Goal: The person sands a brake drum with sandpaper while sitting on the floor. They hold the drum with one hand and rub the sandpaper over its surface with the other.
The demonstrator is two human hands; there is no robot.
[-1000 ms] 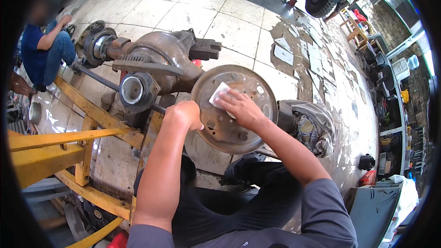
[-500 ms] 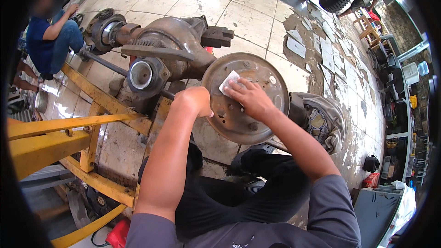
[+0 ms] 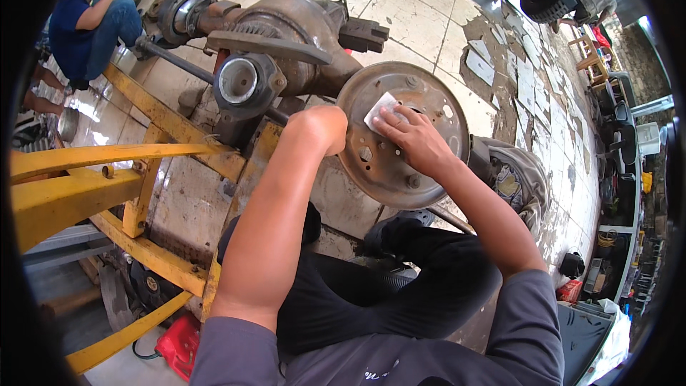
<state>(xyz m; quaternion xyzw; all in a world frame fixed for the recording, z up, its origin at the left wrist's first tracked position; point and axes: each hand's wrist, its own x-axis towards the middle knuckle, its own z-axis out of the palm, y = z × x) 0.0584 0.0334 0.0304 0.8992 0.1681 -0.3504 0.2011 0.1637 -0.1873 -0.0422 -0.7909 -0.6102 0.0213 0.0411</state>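
A round, brown-stained metal brake backing plate (image 3: 386,184) stands in front of me, with bolts and holes in its face. My left hand (image 3: 321,129) is closed at the plate's left edge, knuckles toward me; its fingertips are mostly hidden. With my right hand (image 3: 420,144) I press a small whitish sheet (image 3: 381,110), maybe sandpaper or cloth, flat against the upper middle of the plate. Behind the plate lies an axle housing (image 3: 286,20) with a bulging centre. A hub (image 3: 239,83) with a pale round bore sits to the left of my left hand.
A yellow metal frame (image 3: 78,196) fills the left side. Bunched grey cloth (image 3: 516,171) lies right of the plate. A red container (image 3: 177,347) stands at lower left. One person (image 3: 93,28) squats at far left; another bends at upper right. Broken tiles (image 3: 525,64) cover the floor's right.
The whole scene has shifted slightly right and up in view. My right hand still presses the sheet on the plate in nearly the same spot; my left hand stays at the rim.
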